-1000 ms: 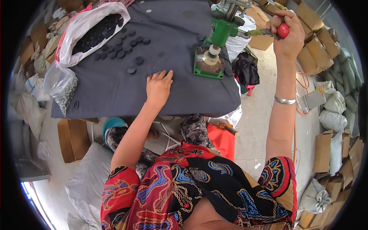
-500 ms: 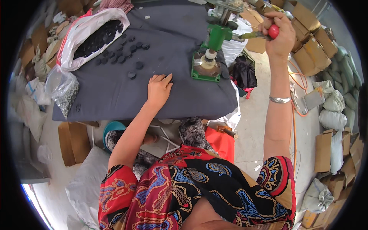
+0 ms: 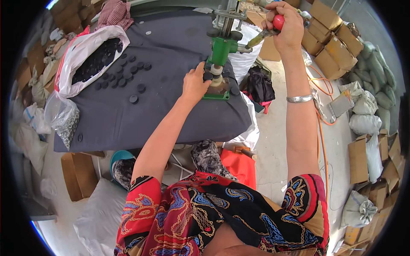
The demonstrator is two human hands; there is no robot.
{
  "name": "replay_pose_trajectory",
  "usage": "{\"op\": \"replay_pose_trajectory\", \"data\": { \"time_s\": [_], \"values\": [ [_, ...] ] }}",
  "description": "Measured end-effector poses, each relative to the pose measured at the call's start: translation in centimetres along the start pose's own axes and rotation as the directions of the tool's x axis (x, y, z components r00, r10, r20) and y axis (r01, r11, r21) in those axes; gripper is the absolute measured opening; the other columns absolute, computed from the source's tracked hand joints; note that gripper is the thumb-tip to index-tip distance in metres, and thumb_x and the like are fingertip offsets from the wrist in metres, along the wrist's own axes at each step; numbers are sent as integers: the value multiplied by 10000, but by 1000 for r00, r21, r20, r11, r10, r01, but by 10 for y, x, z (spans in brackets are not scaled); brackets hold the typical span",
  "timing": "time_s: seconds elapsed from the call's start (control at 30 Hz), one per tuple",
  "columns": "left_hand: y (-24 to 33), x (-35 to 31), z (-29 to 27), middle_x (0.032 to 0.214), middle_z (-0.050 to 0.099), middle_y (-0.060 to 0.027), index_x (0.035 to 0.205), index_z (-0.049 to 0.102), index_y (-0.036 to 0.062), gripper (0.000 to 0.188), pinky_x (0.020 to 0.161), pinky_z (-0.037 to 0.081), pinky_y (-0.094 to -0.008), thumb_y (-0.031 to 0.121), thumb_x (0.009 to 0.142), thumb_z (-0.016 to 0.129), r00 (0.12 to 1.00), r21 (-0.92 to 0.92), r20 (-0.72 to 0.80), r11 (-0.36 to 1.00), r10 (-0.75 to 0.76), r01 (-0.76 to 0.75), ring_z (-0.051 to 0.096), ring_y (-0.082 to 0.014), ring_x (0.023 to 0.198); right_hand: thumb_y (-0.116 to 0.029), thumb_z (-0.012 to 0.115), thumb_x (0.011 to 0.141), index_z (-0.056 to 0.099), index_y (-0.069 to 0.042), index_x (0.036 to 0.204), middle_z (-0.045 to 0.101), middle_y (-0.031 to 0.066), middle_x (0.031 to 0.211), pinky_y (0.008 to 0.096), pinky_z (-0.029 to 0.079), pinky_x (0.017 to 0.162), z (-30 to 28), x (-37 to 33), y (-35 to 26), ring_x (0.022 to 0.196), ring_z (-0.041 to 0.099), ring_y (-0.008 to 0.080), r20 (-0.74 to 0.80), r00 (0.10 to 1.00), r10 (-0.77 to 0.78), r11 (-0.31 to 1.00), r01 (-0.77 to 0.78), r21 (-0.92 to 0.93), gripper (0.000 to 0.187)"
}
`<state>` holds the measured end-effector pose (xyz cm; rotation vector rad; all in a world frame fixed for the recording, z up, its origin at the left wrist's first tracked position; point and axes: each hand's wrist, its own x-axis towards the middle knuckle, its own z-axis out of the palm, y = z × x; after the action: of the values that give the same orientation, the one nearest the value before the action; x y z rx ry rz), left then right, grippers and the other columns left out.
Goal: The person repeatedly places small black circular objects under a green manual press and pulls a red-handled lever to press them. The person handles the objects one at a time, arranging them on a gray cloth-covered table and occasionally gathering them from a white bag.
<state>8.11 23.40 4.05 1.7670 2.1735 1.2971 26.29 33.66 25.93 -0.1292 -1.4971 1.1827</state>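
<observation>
A green hand press [image 3: 221, 52] stands at the right side of a table covered in dark grey cloth [image 3: 166, 115]. My right hand [image 3: 291, 30] is closed round the red ball knob [image 3: 278, 22] of its lever, which points up to the right. Beside the press's lower die, my left hand [image 3: 194, 85] pinches a black round cap [image 3: 208, 76] between thumb and fingers. Similar loose black caps [image 3: 133, 99] lie left of that hand. More of them fill a white plastic bag [image 3: 64, 79] at the table's left.
A clear bag of small metal rings [image 3: 68, 123] hangs over the table's left edge. A checked cloth [image 3: 114, 15] lies at the back left. Cardboard boxes [image 3: 337, 55] and stuffed sacks [image 3: 365, 123] line the right side. An orange hose [image 3: 323, 149] runs along the floor.
My left hand has moved right and up from the cloth to the press, with a black cap now showing in its fingers. My right hand stays on the knob. The whole view has shifted slightly.
</observation>
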Motion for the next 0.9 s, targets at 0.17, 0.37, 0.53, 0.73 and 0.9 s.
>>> {"op": "replay_pose_trajectory", "data": {
  "time_s": [0.17,0.37,0.53,0.73,0.9],
  "values": [
    [-2,12,21,1078,666,-196,1343,436,3,715,877,487,-403,97,712,759,999,-112,-34,994,12,-16,627,-349,1016,-138,443,835,593,34,792,469,67,511,288,408,401,0,0,0,397,433,146,-4,1000,17,999,-17,32,232],
    [0,17,31,1089,670,-207,1357,413,-23,750,877,497,-380,86,702,762,997,-263,-18,962,-76,68,658,-332,998,-137,422,862,591,74,915,488,92,618,347,438,571,-9,-8,3,526,439,169,53,999,-8,999,10,-45,275],
    [-1,17,35,1096,669,-206,1367,394,-43,774,887,494,-370,87,701,766,995,-285,-22,954,-99,88,657,-313,1015,-101,440,850,602,74,842,531,98,593,311,446,530,0,-41,-1,499,486,168,46,996,-71,997,72,-38,239],
    [-1,-1,19,1195,630,-175,1359,415,-17,734,933,459,-397,87,718,756,997,-248,-66,969,-37,19,592,-327,1114,-61,459,772,611,40,759,557,101,653,301,446,599,-20,-164,50,610,552,199,240,920,-310,844,382,-375,182],
    [-36,-23,-25,1269,576,-140,1289,509,45,561,973,396,-450,113,767,706,959,194,-259,979,113,-63,508,-323,1185,35,486,699,612,22,764,545,108,638,336,482,634,-12,-178,47,639,571,257,302,897,-324,790,432,-436,142]
  ]
}}
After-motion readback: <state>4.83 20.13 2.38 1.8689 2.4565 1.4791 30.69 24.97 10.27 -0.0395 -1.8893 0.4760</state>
